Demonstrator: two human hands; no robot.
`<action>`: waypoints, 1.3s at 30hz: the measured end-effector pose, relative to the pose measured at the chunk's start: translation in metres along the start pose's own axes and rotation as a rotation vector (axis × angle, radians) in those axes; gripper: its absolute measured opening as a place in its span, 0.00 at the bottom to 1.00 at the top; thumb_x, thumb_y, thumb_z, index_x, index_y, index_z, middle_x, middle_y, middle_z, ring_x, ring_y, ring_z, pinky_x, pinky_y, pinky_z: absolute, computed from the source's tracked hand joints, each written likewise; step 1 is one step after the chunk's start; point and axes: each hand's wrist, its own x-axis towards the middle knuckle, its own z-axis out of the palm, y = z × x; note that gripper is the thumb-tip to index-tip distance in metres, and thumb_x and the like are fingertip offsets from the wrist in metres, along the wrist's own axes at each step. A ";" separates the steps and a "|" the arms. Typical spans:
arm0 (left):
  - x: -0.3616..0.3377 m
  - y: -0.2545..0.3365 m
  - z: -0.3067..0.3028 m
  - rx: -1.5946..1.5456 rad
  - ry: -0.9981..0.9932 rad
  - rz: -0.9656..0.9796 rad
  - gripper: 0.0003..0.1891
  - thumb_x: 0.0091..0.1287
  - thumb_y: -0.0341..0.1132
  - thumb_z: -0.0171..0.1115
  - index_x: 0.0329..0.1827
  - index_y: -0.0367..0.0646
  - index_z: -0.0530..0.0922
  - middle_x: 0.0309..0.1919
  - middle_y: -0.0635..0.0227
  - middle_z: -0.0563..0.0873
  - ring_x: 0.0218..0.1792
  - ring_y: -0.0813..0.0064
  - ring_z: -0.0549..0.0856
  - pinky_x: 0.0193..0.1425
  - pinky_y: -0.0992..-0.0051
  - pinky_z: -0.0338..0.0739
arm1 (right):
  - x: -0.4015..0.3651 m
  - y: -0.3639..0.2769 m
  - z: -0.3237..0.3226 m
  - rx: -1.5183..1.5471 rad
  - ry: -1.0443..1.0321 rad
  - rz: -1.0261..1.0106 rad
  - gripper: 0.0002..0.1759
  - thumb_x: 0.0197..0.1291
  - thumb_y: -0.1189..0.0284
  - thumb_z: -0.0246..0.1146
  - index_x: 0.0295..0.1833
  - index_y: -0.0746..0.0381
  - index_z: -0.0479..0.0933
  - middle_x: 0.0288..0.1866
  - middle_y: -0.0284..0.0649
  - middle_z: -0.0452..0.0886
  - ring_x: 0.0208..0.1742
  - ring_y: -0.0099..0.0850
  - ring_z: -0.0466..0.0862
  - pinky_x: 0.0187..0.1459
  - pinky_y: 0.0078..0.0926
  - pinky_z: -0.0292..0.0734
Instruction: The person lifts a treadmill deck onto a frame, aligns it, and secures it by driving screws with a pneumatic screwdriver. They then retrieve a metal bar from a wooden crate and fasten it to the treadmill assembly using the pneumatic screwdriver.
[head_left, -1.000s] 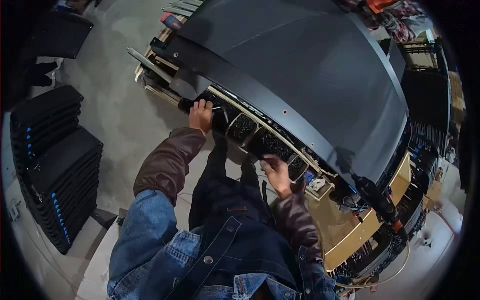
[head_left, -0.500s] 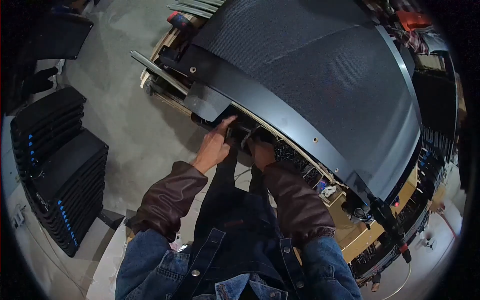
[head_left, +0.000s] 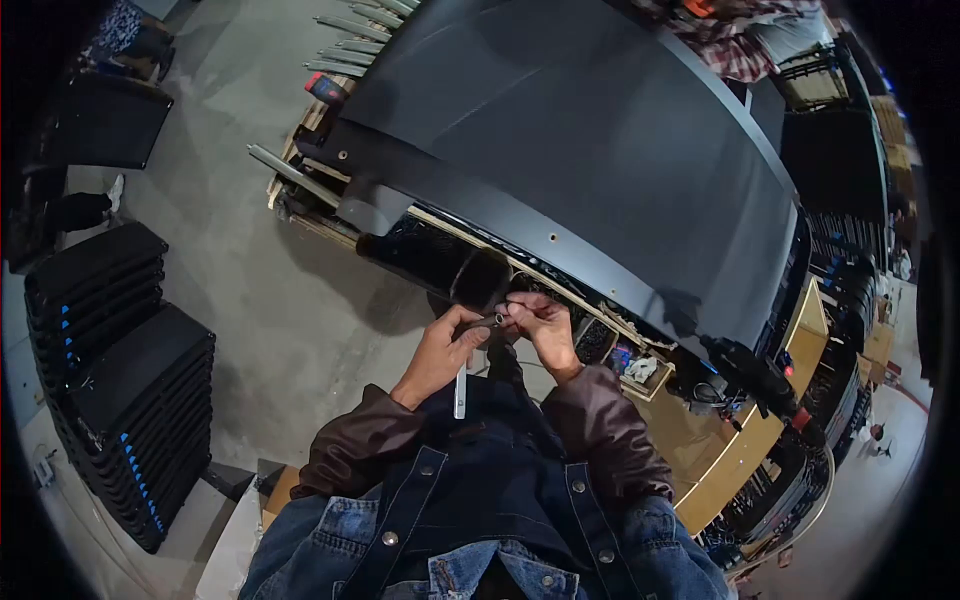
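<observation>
Hands meet just below the centre of the frame, both at work around slim metal parts. Left hand [head_left: 428, 362], on the left of the pair, is closed on a pale metal strip [head_left: 460, 395], thumb and fingers curled in at its upper end. The strip's long axis runs nearly straight up and down in the frame, its free end pointing to the lower edge, over the wearer's dark apron [head_left: 485, 490]; it lies below the left fingertips and nearer to that hand than to the other. A darker, ring-ended piece [head_left: 499, 319] sits between the hands, to the right of the left fingertips and at the upper left of the right hand [head_left: 550, 338], whose thumb and fingers are pinched narrow on it. The two metal parts may be a single bent bracket, though the fingers hide where they would join. Above the hands, a large curved dark panel [head_left: 580, 130] slants across the upper middle, with a compartment of small black parts [head_left: 596, 342] beneath its near edge. A power tool [head_left: 752, 375] is at the right, stacked black frames [head_left: 140, 360] at the left, and another person's plaid sleeve [head_left: 745, 58] at upper right.
</observation>
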 end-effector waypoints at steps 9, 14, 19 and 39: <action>-0.019 0.057 0.101 0.162 -0.173 0.309 0.12 0.77 0.38 0.60 0.48 0.36 0.76 0.29 0.70 0.79 0.25 0.84 0.76 0.29 0.79 0.72 | -0.123 -0.054 -0.055 0.294 -0.143 -0.231 0.12 0.70 0.73 0.65 0.55 0.68 0.81 0.48 0.44 0.86 0.45 0.32 0.89 0.47 0.27 0.87; -0.022 0.047 0.148 0.120 -0.216 0.314 0.11 0.79 0.39 0.57 0.49 0.38 0.73 0.31 0.73 0.76 0.26 0.86 0.74 0.31 0.80 0.72 | -0.164 -0.071 -0.081 0.297 -0.113 -0.360 0.12 0.71 0.74 0.63 0.54 0.70 0.81 0.55 0.48 0.83 0.49 0.35 0.88 0.52 0.29 0.87; -0.030 0.050 0.187 0.170 -0.204 0.358 0.15 0.77 0.43 0.60 0.49 0.38 0.73 0.35 0.70 0.77 0.28 0.85 0.76 0.32 0.80 0.72 | -0.182 -0.065 -0.116 0.330 -0.104 -0.382 0.12 0.69 0.75 0.65 0.54 0.71 0.81 0.49 0.47 0.86 0.46 0.33 0.88 0.51 0.29 0.86; 0.009 0.035 0.246 0.067 -0.213 -0.067 0.12 0.69 0.43 0.70 0.37 0.45 0.79 0.29 0.77 0.77 0.32 0.88 0.76 0.32 0.79 0.72 | -0.196 -0.075 -0.178 0.062 0.348 -0.719 0.14 0.63 0.81 0.68 0.54 0.68 0.79 0.40 0.33 0.83 0.40 0.21 0.82 0.45 0.20 0.79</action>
